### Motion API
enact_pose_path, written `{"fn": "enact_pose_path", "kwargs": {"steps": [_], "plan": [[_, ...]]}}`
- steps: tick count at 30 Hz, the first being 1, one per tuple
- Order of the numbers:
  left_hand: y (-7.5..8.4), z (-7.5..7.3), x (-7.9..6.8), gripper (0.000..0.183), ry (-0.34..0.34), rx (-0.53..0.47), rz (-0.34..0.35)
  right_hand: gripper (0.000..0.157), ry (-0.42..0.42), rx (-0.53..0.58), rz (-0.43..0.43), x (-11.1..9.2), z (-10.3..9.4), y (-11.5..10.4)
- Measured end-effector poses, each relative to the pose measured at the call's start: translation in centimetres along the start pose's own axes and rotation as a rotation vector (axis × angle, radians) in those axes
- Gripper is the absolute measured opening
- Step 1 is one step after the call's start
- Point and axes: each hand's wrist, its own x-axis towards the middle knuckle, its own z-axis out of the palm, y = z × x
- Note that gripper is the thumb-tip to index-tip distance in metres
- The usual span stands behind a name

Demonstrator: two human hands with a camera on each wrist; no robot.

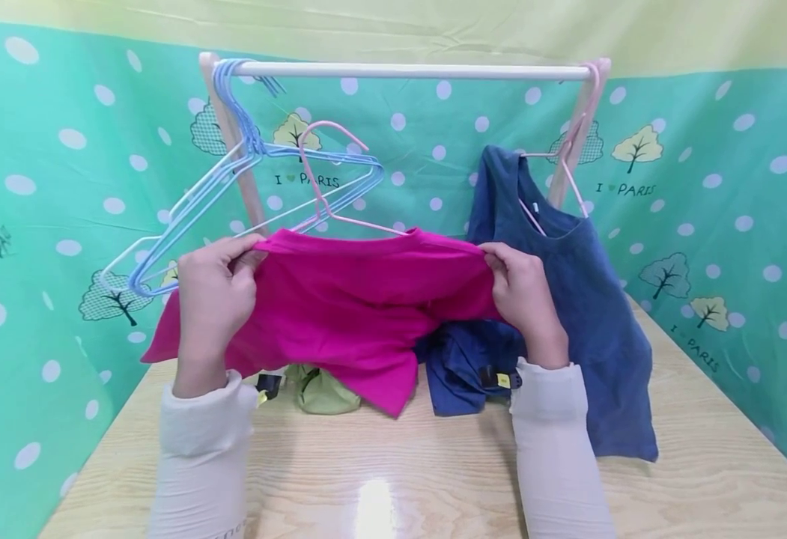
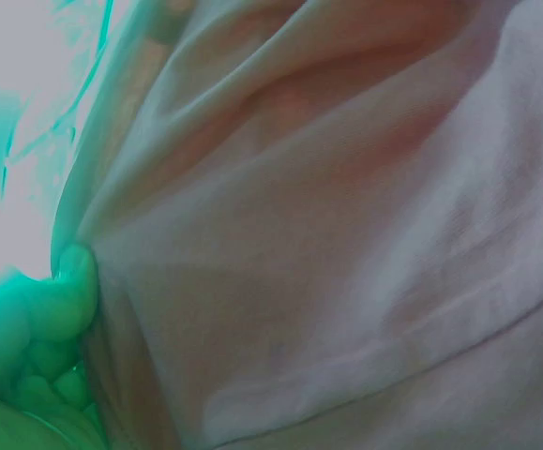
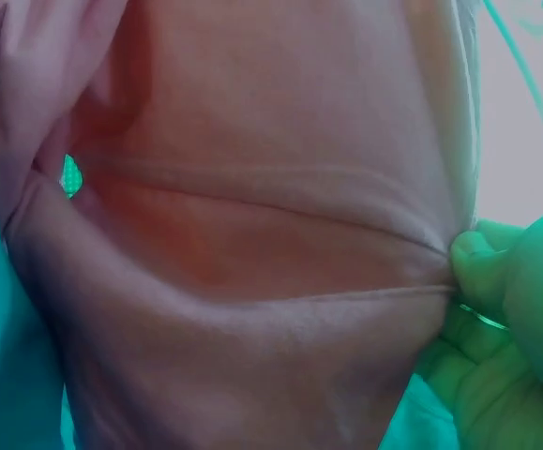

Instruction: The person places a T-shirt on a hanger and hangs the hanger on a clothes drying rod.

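Note:
A bright pink shirt [image 1: 339, 292] is stretched between both hands above the table. My left hand [image 1: 214, 288] pinches its top edge at one shoulder, thumb against the cloth [image 2: 280, 244] in the left wrist view. At the other shoulder my right hand [image 1: 524, 292] pinches the fabric [image 3: 280, 234] between thumb and fingers, as the right wrist view also shows. A pink hanger [image 1: 322, 202] stands up out of the neckline, its hook below the rail; its lower part is hidden by the shirt.
White rail [image 1: 400, 71] of a wooden rack spans the back. Several blue hangers [image 1: 245, 153] hang at its left end. A navy sleeveless top [image 1: 568, 299] hangs at the right on another pink hanger [image 1: 571, 142]. Crumpled green cloth [image 1: 329, 393] and dark blue cloth [image 1: 457, 382] lie on the table [image 1: 433, 479].

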Motion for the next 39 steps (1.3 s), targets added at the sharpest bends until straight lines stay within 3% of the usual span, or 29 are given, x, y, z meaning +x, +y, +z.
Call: {"fn": "enact_pose_path", "kwargs": {"steps": [9,15,19,26,31,36,39], "plan": [[0.2,0.0,-0.1,0.019,-0.017,-0.011,-0.012,0.023,0.032,-0.013,0.028,0.2,0.3,-0.4],[0.9,0.9,-0.3,0.018,-0.012,-0.024,-0.012,0.029,0.137,-0.017,-0.115,0.4,1.5,-2.2],[1.4,1.7,-0.5,0.016,-0.001,-0.033,0.039,0.038,0.128,-0.019,-0.227,0.5,2.9,-4.1],[2.3,2.4,-0.8,0.013,0.006,-0.027,0.114,0.028,0.089,-0.107,-0.223,0.2,4.5,-5.5],[2.3,2.3,-0.8,0.014,-0.066,-0.022,0.107,0.017,0.117,-0.136,-0.2,0.1,4.5,-5.4],[2.0,1.0,-0.7,0.018,-0.188,0.015,0.082,0.015,0.157,-0.129,-0.196,0.1,4.4,-5.2],[1.8,0.2,-0.7,0.018,-0.213,0.054,0.087,0.016,0.164,-0.121,-0.181,0.1,4.2,-5.2]]}}
